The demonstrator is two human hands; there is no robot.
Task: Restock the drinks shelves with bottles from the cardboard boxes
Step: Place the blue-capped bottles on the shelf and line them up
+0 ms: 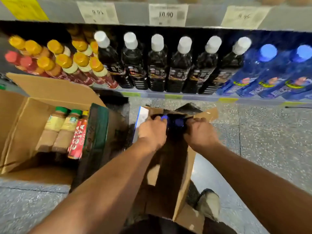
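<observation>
In the brown cardboard box (pixel 186 166) at the person's 12 o'clock, the left hand (pixel 152 132) grips a dark blue-capped plastic bottle (pixel 164 117), while the right hand (pixel 200 132), at the bottle's 3 o'clock, curls at the rim, grasp unclear.

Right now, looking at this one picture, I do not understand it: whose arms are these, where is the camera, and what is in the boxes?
No machine here: a person wears one camera on the head, looking down. The left hand and right hand reach into the tall brown cardboard box on the floor, fingers curled by the blue-capped bottles inside; whether their grip holds one, I cannot tell. The open cardboard box on the left holds green-capped coffee bottles and a red bottle. The shelf above carries rows of bottles.
</observation>
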